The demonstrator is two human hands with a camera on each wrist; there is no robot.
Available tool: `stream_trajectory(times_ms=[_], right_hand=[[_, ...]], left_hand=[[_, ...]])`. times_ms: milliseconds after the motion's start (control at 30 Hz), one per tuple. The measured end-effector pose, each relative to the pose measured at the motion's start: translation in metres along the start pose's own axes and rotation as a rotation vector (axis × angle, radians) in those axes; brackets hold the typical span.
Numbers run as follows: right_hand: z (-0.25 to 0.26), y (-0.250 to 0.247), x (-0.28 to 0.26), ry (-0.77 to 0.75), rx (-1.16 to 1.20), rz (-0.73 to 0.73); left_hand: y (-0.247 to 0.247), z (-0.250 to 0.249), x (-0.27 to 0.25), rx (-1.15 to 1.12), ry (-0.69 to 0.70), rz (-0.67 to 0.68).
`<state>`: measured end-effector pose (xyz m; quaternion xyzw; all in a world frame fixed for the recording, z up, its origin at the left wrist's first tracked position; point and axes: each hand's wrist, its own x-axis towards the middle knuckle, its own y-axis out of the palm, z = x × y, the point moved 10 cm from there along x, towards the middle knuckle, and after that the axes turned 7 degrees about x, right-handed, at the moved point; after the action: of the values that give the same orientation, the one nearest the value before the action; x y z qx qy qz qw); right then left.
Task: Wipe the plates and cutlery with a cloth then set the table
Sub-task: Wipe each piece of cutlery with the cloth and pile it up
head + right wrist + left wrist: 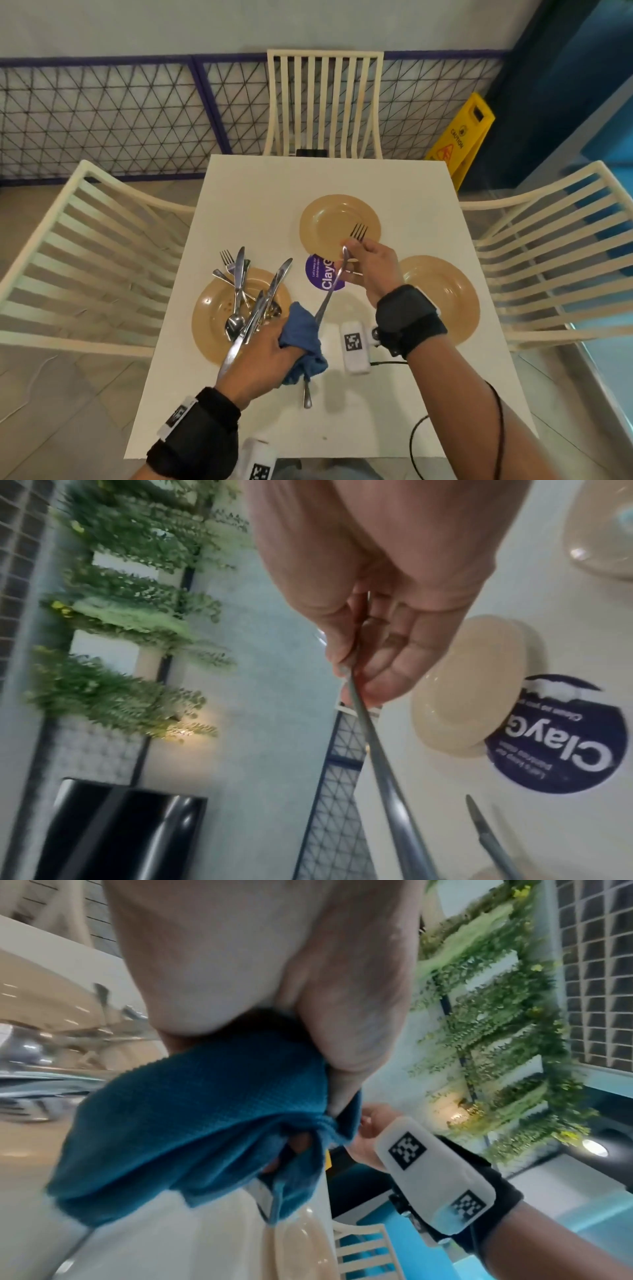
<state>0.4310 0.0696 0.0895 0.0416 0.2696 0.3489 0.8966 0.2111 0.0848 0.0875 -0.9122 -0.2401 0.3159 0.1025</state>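
My left hand (274, 346) grips a bunched blue cloth (303, 339) wrapped round the lower handle of a steel fork (330, 291); the handle's end sticks out below the cloth. Steel knives also run up from this hand over the left plate. My right hand (368, 262) pinches the fork near its neck, tines (358, 232) up over the far tan plate (322, 219). A tan plate (212, 308) at the left carries several forks, knives and a spoon (234, 323). A third tan plate (452, 294) lies at the right. In the left wrist view the cloth (192, 1123) fills the middle.
The white square table (394, 185) bears a round purple sticker (318, 274). Cream slatted chairs stand at the far side (323, 102), left (78, 260) and right (555, 246). A yellow caution sign (462, 137) stands on the floor at the back right.
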Motion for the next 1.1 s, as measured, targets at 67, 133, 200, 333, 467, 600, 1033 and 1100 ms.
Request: stream_trajectory(times_ms=[67,133,200,333,467,600,1033,1100], right_hand=[[-0.013,-0.013,0.007,0.034,0.005,-0.053],[-0.037,-0.018,0.009,0.086,-0.045,-0.052],[-0.067,-0.022,0.01,0.131,-0.133,-0.036],[-0.133,-0.027,0.008,0.237,-0.318,-0.042],[-0.182,-0.039,0.011,0.348,-0.446,-0.112],[-0.218,-0.056,0.039,0.31,-0.669,-0.13],[-0.154,0.072,0.054,-0.167,-1.331,0.103],[-0.157,0.109,0.054,-0.281,-1.509,0.26]], left_hand=[[-0.007,0.023,-0.007,0.012,-0.042,0.001],[-0.02,0.046,-0.013,-0.04,-0.102,-0.034],[-0.038,0.062,-0.016,-0.078,-0.128,-0.121],[-0.065,0.081,-0.022,-0.179,-0.185,-0.212],[-0.077,0.097,-0.034,-0.255,-0.221,-0.25],[-0.088,0.113,-0.043,-0.285,-0.228,-0.307],[-0.125,0.152,-0.059,-0.274,-0.256,-0.389],[-0.13,0.151,-0.064,-0.266,-0.229,-0.396]])
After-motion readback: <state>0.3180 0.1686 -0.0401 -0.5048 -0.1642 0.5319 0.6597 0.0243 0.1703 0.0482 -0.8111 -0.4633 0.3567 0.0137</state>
